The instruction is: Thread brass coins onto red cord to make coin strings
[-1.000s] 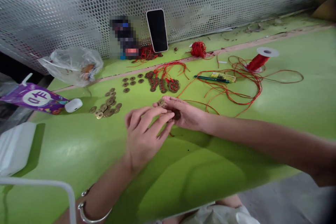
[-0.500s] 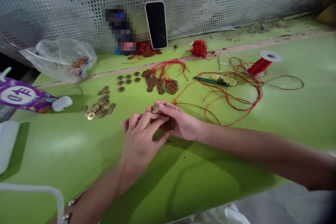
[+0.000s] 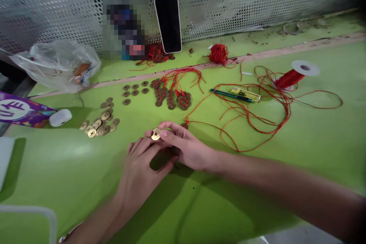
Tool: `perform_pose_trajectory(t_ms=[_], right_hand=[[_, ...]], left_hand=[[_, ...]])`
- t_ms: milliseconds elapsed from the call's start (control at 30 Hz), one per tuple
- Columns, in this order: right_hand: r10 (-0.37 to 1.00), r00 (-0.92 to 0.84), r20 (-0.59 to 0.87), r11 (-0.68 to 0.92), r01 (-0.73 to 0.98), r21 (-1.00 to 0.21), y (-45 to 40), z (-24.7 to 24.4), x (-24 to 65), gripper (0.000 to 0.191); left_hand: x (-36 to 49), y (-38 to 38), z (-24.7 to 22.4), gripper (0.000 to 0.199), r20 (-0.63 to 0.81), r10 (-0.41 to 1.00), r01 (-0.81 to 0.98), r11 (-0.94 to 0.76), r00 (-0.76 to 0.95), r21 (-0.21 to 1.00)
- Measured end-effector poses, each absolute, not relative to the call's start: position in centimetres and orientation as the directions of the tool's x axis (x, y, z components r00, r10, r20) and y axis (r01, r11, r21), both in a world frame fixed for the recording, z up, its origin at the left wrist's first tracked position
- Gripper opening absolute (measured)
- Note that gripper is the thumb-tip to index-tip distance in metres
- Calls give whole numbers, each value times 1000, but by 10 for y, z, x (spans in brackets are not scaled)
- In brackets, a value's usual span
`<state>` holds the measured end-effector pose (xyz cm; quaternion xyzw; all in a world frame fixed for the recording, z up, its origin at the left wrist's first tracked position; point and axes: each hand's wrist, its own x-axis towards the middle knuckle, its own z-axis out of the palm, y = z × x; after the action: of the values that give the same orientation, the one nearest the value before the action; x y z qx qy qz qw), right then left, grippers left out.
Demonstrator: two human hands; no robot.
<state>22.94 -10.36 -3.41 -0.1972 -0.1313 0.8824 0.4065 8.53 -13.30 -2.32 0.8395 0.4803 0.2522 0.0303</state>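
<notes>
My right hand (image 3: 190, 148) pinches a gold coin with a square hole (image 3: 156, 134) between thumb and fingers. Close against it, my left hand (image 3: 145, 158) has its fingers bent toward the coin; what its fingertips hold, if anything, is hidden. Just behind the hands, a knot of red cord (image 3: 186, 120) lies by a partly hidden coin. Loose coins (image 3: 104, 126) are heaped to the left, with several more in short rows (image 3: 135, 92). Coins strung with red cord (image 3: 170, 99) lie beyond the hands.
A spool of red cord (image 3: 290, 78), a yellow cutter (image 3: 246, 94) and a green pen (image 3: 230, 95) are at the right. A phone (image 3: 169, 24) leans on the mesh. At left are a plastic bag (image 3: 57, 65), purple packet (image 3: 24, 109) and white case (image 3: 60, 117).
Both hands have moved slightly left and nearer. The coin now shows its face more fully, and a coin beside the knot has come into view. The camera view has shifted a little.
</notes>
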Motion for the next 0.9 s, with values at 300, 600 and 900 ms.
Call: perform_pose_trajectory(t_ms=[300, 600, 900], right_hand=[[795, -575, -192, -595, -681, -426, -103, -38, 229, 30], [818, -565, -107, -539, -688, -486, -100, -42, 228, 24], [846, -524, -97, -486, -684, -544, -103, -40, 232, 21]], left_hand=[[85, -127, -24, 16, 411, 818, 715, -562, 404, 416], [79, -123, -23, 19, 341, 837, 760, -538, 429, 365], [84, -125, -21, 15, 404, 810, 727, -572, 426, 380]])
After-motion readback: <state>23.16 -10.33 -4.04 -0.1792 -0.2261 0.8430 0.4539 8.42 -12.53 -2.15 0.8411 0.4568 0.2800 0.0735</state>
